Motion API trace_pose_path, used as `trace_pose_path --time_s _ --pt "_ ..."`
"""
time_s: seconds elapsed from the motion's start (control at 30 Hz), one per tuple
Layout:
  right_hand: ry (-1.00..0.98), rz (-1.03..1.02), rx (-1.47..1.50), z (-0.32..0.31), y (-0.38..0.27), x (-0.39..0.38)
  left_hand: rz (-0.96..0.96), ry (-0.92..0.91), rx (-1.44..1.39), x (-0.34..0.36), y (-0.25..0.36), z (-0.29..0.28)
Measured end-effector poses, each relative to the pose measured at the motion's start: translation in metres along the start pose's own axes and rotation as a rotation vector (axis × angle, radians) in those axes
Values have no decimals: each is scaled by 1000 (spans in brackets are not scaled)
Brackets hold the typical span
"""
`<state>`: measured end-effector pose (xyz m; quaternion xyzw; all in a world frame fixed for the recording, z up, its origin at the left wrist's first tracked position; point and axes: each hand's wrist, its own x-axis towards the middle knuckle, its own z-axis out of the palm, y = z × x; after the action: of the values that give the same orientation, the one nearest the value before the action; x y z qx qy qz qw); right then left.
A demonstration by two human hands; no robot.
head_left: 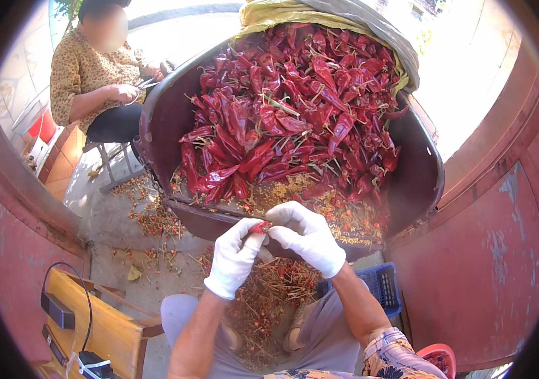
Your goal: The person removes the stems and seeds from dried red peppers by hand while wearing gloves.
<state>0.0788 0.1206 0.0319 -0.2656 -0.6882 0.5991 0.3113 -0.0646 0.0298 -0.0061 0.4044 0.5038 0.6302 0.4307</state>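
My two hands, both in white gloves, meet in front of the heap of dried red chili peppers [282, 107]. Between the fingers of my left hand [231, 258] is a small red chili pepper [260, 227], its top end showing. My right hand [310, 239] pinches at the right end of the same pepper with thumb and fingers. Loose yellow seeds [294, 189] lie at the near end of the dark red cart bed [414, 177] that holds the heap.
Cut stems and chili bits [272, 297] cover the ground between my feet. A blue plastic crate [380, 287] stands right, a red basin [440, 357] lower right, a wooden stool [111, 322] lower left. Another person [102, 69] sits at the far left with scissors [138, 90].
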Motion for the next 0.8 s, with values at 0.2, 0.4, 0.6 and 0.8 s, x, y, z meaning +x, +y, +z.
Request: trace_pose_path --time_s 0.2,0.4,0.6,0.8 --pt "-209 267 -183 -14 -15 0 283 -9 459 0 -20 -5" --pt "-235 287 -211 -12 -12 -3 -9 -86 376 -6 -4 -3" --pt "-176 315 -145 -7 -7 -4 50 -79 295 -10 -7 -7" --pt "-159 364 -56 -3 -17 -2 -98 -92 122 -12 12 -7"
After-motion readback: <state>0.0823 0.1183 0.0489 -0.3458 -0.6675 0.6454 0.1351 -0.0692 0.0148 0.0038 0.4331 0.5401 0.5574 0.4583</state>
